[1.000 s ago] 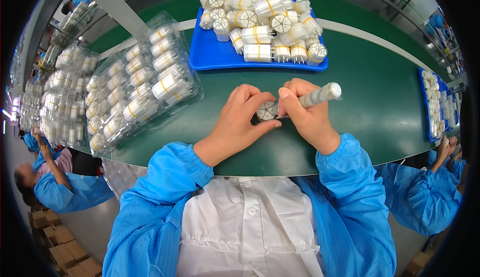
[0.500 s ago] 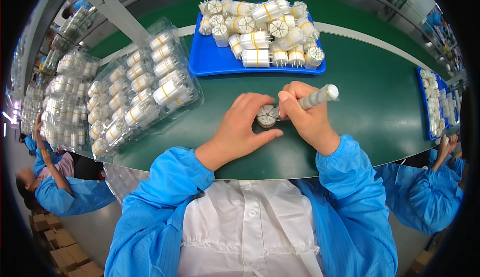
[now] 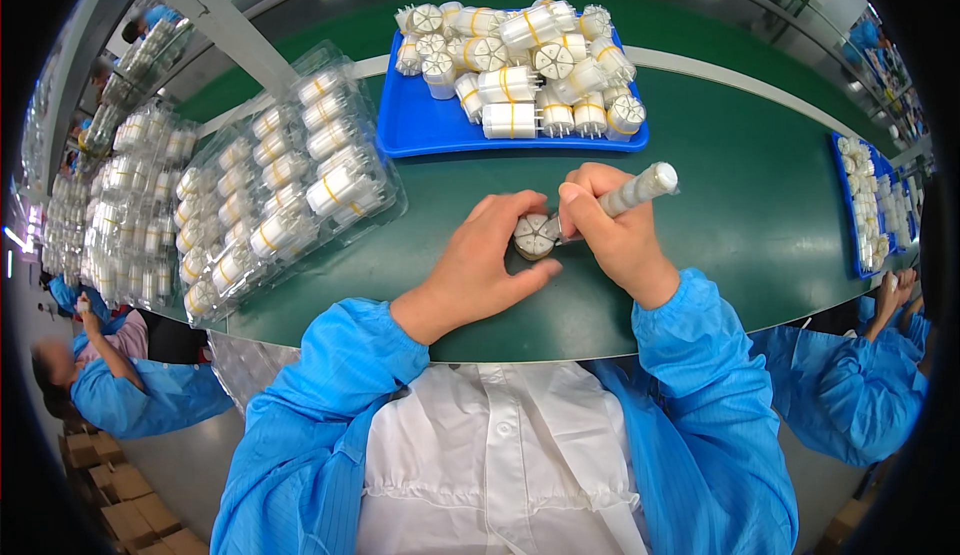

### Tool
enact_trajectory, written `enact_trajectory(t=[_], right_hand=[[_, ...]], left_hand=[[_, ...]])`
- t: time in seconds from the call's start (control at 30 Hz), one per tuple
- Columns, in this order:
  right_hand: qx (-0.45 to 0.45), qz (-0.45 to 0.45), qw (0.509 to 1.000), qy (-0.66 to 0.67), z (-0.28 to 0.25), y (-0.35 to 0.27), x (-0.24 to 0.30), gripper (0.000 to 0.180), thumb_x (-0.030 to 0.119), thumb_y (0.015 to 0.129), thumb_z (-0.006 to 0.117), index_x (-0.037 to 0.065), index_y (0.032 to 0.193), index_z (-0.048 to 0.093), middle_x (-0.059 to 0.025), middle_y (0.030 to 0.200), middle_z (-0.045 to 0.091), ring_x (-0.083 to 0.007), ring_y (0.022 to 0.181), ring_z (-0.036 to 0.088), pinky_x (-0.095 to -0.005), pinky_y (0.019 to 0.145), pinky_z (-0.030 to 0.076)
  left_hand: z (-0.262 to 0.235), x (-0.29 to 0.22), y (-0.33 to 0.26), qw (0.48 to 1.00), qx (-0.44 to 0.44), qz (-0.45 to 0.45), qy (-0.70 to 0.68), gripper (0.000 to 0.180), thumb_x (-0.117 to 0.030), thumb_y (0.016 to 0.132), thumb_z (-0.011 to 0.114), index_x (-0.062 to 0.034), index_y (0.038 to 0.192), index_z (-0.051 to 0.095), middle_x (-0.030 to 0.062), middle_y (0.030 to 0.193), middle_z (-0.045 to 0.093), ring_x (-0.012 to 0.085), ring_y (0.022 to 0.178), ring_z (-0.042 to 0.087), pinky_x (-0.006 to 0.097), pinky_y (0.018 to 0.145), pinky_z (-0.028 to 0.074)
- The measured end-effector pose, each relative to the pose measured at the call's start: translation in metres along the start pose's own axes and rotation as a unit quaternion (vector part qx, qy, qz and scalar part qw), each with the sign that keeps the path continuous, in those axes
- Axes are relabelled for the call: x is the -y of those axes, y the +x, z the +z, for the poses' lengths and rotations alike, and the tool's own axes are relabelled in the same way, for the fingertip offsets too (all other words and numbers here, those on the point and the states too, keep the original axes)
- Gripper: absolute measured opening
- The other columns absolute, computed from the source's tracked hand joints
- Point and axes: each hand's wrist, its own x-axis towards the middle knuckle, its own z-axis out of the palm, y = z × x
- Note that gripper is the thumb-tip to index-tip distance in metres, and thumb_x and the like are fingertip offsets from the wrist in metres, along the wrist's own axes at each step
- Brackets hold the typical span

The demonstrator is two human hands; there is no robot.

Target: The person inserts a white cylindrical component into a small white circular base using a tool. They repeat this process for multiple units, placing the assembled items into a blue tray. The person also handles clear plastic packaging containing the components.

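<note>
A round part (image 3: 534,237) with a pale top split into wedge-shaped segments stands on the green table in front of me. My left hand (image 3: 480,267) curls round its left side, fingertips against it and the thumb curving below. In my right hand (image 3: 622,245), a tool with a thick, whitish wrapped handle (image 3: 645,187) is gripped like a pen. Its handle slants up to the right, and its thin metal end meets the part's right edge. The exact shape of the tip is too small to tell.
Beyond my hands, a blue tray (image 3: 430,139) holds a heap of white cylinders with yellow bands. Clear plastic trays (image 3: 385,205) of similar cylinders lie at left. Another blue tray (image 3: 856,245) is at far right. Co-workers in blue sleeves sit on both sides (image 3: 150,395).
My hands, the tool and the round part stay almost in place. At the left, the co-worker's raised hands have shifted.
</note>
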Motion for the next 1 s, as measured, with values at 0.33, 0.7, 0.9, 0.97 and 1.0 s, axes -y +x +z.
enact_trajectory(t=[0.33,0.7,0.9,0.97,1.0], right_hand=[[-0.016,-0.013,0.999,0.031,-0.004,0.001,0.007,0.03,0.011,0.097,0.061,0.006,0.068,0.053,0.0006,0.065,0.056,-0.006,0.06,0.05,-0.0261,0.053,0.039],[-0.059,0.029,0.992,0.107,-0.001,0.003,0.007,0.029,0.012,0.097,0.06,0.006,0.07,0.054,-0.0009,0.067,0.059,-0.0073,0.061,0.052,-0.0264,0.054,0.042],[-0.09,-0.012,0.995,0.048,-0.011,0.006,0.006,0.03,0.013,0.098,0.061,0.006,0.07,0.054,-0.0011,0.065,0.058,-0.0079,0.059,0.052,-0.0259,0.054,0.043],[-0.082,-0.035,0.995,0.047,-0.006,0.005,0.005,0.03,0.013,0.098,0.062,0.006,0.069,0.054,-0.0008,0.065,0.057,-0.0076,0.059,0.051,-0.0259,0.054,0.043],[-0.079,-0.039,0.995,0.041,-0.006,0.004,0.004,0.031,0.012,0.098,0.063,0.006,0.069,0.054,-0.0006,0.064,0.057,-0.0072,0.059,0.051,-0.0258,0.054,0.043]], left_hand=[[0.007,0.014,-0.007,0.998,-0.034,0.001,-0.047,0.062,-0.006,0.076,0.078,-0.0046,0.132,0.051,0.014,0.119,0.062,0.0304,0.11,0.061,0.039,0.094,0.05],[-0.004,0.009,0.0,0.998,-0.025,0.039,0.044,0.058,-0.011,0.079,0.081,-0.0045,0.13,0.054,0.0163,0.121,0.061,0.0372,0.11,0.06,0.042,0.093,0.049],[-0.042,0.019,0.009,0.956,-0.111,0.007,0.271,0.049,-0.006,0.079,0.077,-0.0014,0.123,0.057,0.0179,0.117,0.06,0.0378,0.109,0.058,0.045,0.094,0.049],[-0.048,0.018,0.012,0.945,-0.107,0.023,0.309,0.044,-0.006,0.08,0.076,-0.0009,0.121,0.058,0.018,0.116,0.06,0.0383,0.108,0.058,0.045,0.093,0.049],[-0.049,0.017,0.013,0.939,-0.105,0.032,0.325,0.042,-0.006,0.081,0.076,-0.0007,0.12,0.059,0.018,0.115,0.06,0.0386,0.107,0.058,0.045,0.092,0.049]])
